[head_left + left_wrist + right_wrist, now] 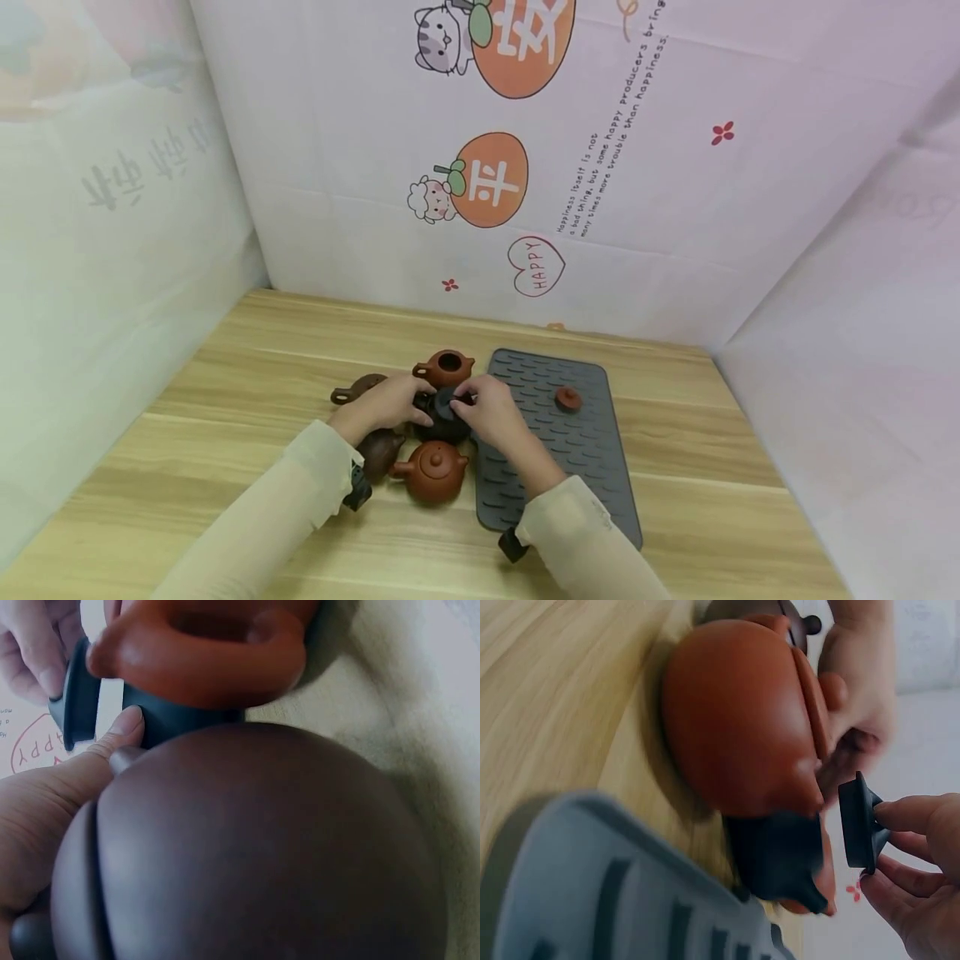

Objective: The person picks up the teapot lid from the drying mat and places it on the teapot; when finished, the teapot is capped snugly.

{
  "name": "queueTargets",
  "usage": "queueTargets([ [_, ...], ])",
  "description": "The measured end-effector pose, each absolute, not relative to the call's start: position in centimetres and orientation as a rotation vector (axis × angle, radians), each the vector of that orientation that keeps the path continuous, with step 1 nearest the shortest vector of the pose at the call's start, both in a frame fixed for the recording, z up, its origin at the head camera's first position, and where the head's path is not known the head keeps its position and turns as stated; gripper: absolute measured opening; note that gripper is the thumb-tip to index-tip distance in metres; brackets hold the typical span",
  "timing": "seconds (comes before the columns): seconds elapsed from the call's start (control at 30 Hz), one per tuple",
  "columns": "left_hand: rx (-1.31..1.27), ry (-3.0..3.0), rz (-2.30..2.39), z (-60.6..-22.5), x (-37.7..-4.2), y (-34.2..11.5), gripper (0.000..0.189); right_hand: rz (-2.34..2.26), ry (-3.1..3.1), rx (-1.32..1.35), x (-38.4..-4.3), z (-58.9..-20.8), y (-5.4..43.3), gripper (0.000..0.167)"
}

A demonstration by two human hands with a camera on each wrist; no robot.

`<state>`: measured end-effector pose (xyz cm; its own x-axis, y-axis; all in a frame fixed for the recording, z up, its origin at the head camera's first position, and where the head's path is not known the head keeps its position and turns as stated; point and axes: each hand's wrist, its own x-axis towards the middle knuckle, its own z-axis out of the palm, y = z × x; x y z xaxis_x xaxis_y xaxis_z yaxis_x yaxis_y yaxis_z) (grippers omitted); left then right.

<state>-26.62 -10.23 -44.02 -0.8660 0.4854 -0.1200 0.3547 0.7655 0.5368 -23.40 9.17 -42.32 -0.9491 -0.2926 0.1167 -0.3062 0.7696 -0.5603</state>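
Note:
My right hand [491, 410] pinches a black teapot lid [861, 823] by its knob. In the right wrist view the lid stands apart from the black teapot [776, 855], a gap between them. My left hand [392, 404] grips that teapot on its left side; its thumb shows at the pot in the left wrist view, the other fingers partly hidden. An orange-brown lidded teapot [433, 475] sits nearest me, beside the black one. Behind stands a lidless reddish teapot [433, 373] with a dark round opening. A dark brown teapot [277, 847] sits under my left wrist.
A grey ridged mat [555, 467] lies right of the teapots, with a small reddish lid [567, 399] on it. Another brown teapot [366, 384] stands at the left, partly behind my left hand. White printed cloth walls [360, 225] surround the wooden table [705, 467].

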Motion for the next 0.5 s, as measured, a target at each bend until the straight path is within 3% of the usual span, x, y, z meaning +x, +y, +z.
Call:
queueTargets([
  [0.5, 0.632, 2.707, 0.776, -43.9, -26.6, -10.3, 0.049, 0.957, -3.004, 0.430, -24.1, -43.3, 7.6, 0.009],
])
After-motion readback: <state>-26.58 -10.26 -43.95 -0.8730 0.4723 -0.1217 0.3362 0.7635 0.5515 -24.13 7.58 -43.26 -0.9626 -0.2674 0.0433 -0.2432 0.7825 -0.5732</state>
